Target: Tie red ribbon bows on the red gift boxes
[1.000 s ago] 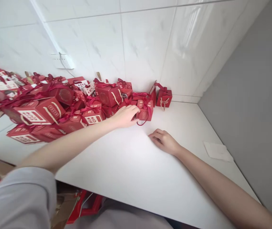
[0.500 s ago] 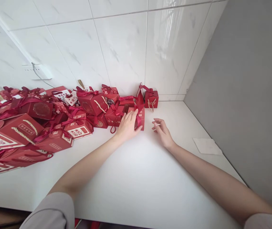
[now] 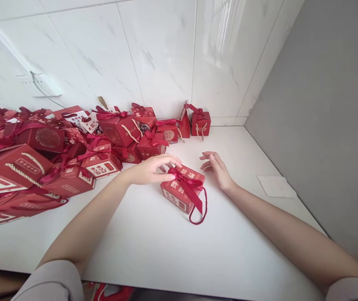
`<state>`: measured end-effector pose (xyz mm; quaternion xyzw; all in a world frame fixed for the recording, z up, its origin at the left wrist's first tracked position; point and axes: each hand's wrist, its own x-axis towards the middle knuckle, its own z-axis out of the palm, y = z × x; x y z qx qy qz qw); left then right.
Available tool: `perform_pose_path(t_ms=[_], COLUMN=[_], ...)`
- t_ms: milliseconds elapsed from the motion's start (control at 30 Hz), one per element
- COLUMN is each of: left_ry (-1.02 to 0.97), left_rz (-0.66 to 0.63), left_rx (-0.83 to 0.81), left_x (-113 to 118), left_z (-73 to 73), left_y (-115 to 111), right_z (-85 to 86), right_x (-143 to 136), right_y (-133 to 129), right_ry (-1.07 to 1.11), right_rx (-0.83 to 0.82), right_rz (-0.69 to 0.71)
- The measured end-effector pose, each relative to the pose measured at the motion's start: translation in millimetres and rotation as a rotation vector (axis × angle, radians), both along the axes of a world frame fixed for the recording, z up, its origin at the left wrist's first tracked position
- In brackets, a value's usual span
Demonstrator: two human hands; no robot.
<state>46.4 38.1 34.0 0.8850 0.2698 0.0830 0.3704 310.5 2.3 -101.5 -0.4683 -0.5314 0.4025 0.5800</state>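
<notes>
A red gift box (image 3: 182,187) with a dark red ribbon bow and a twisted cord handle sits on the white table. Its handle loops out toward the near right. My left hand (image 3: 154,168) is at the box's far left, thumb and fingers apart; the thumb tip reaches the bow and the fingertips lie by the back edge. Whether they press on the box I cannot tell. To the right of the box, my right hand (image 3: 216,170) hovers with loosely bent fingers and nothing in them.
A pile of similar red boxes (image 3: 34,167) spreads along the left and back. A small red box (image 3: 200,123) stands against the tiled wall (image 3: 163,54). A white tissue (image 3: 276,186) lies on the right, near a grey panel (image 3: 317,104).
The red gift box has come from the front of the pile toward me and turned, with my left hand beside it. My right hand has hardly moved.
</notes>
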Motion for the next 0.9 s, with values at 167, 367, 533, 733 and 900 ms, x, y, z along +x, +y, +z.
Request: perform_pose_path(t_ms=[167,367,533,733,900], left_ry=[0.275,0.318,0.306,0.271,0.276], left_rz=[-0.025,0.053,0.113,0.005,-0.032], left_rx=[0.064,0.049,0.121,0.096,-0.009], left_x=[-12,-20,-15,-9,-8], left_z=[28.8,48.9,43.0,26.3,27.0], left_y=[-17,-31,-33,-20,-15], right_z=[3.8,16.4,71.3,91.1,51.1], right_x=[-4,-15,-27,-54,-72], right_y=[-11,-17,-51,-104,-107], right_ry=[-0.100,-0.074,-0.148,-0.848,-1.180], right_rx=[0.042,-0.004,0.226,0.899,1.313], right_rz=[0.096,0.044,-0.138,0.200,0.182])
